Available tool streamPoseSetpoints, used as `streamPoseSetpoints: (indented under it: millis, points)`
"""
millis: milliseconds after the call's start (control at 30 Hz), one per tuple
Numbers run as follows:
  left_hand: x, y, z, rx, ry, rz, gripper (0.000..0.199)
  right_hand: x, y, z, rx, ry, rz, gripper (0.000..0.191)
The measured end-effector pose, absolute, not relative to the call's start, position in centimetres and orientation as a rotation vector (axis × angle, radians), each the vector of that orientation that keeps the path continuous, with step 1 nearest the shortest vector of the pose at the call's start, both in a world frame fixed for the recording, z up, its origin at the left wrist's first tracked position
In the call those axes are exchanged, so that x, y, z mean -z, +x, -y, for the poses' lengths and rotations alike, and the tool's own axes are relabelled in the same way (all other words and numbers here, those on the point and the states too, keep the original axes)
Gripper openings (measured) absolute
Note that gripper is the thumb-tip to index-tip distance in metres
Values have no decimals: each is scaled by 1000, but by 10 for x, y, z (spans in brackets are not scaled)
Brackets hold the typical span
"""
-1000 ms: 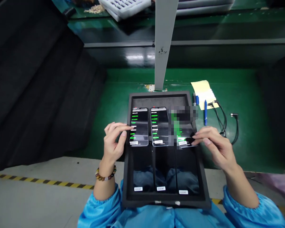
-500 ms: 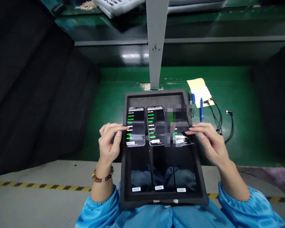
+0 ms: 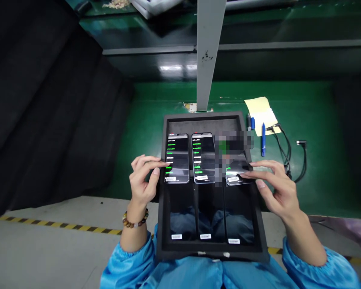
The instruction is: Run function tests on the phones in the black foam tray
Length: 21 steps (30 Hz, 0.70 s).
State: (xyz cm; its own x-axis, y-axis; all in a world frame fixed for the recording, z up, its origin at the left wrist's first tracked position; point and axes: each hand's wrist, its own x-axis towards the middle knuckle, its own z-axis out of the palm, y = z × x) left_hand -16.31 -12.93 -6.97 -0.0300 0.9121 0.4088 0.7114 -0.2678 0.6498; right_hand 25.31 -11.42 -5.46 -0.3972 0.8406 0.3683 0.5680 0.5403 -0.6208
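Observation:
A black tray (image 3: 210, 255) holds two rows of phones. In the upper row, the left phone (image 3: 180, 160) and the middle phone (image 3: 206, 156) show lit lists of green and white text; the right phone (image 3: 239, 180) is partly blurred out. Three dark phones with white labels lie below, among them the lower middle one (image 3: 210, 212). My left hand (image 3: 144, 176) is open at the tray's left side, its index fingertip at the left phone's screen. Over the right phone's lower part reaches the index finger of my right hand (image 3: 278, 186), which is open and holds nothing.
On the green table (image 3: 325, 160), right of the tray, are a yellow paper (image 3: 260, 110), a blue pen (image 3: 263, 140) and black cables (image 3: 303, 160). A grey post (image 3: 209, 52) rises behind the tray. Dark curtains hang at both sides.
The whole view has shifted, moving the scene slightly right. My right index finger has moved down the right phone and stretched further over it. My left hand stays by the left phone.

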Motion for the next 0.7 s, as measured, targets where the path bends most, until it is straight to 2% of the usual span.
streamPoseSetpoints:
  millis: [233,467,567,700]
  points:
    - [64,-164,149,-1152,2128,-1613,39,40,209,111,-667,-1021,2413,43]
    - [55,-151,153,-1009,2206,-1491,34,44,221,107,-635,-1136,2256,39]
    - [56,-152,147,-1059,2191,-1475,35,42,221,95,-640,-1249,2223,37]
    - [55,-158,125,-1110,2094,-1667,40,36,199,58,-697,-1250,2328,40]
